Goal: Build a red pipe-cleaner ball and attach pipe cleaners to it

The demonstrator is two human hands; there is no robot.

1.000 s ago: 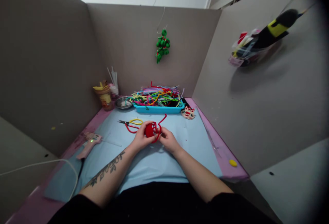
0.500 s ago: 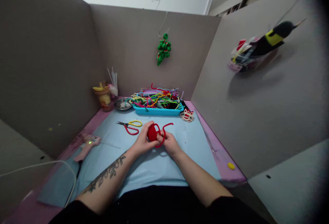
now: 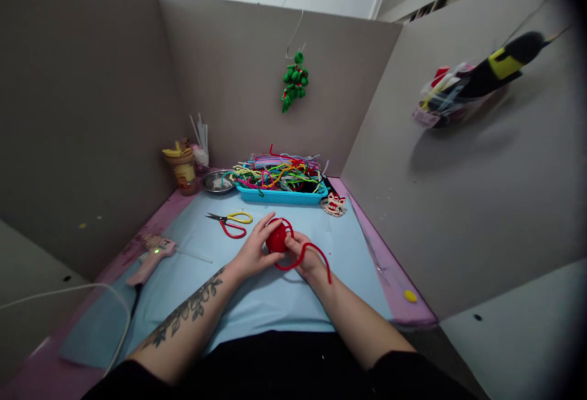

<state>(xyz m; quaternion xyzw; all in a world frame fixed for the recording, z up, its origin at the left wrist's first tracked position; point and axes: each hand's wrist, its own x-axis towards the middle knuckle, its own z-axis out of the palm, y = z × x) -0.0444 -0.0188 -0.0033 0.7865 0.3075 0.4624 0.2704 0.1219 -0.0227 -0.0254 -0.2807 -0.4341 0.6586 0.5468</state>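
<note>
A round red ball (image 3: 277, 238) with a strand around it sits between my two hands above the blue sheet. My left hand (image 3: 255, 247) curves round the ball's left side, fingertips on top and thumb low. On its right side my right hand (image 3: 302, 249) pinches the ball's edge and the strand. A loose tail of the red fuzzy strand (image 3: 316, 252), like a pipe cleaner, runs over my right hand and hangs to the wrist. Red-and-yellow handled scissors (image 3: 235, 225) lie open just left of my hands.
A blue tray (image 3: 284, 197) heaped with colourful fuzzy strands stands behind. A metal dish (image 3: 219, 182) and a pot (image 3: 184, 174) are at the back left. A pink glue gun (image 3: 152, 259) lies left, its cord trailing forward. A beaded-looking ornament (image 3: 334, 204) lies right of the tray.
The ball has turned to show more of its face. The loose red tail has swung from pointing up and right to drape down over my right wrist.
</note>
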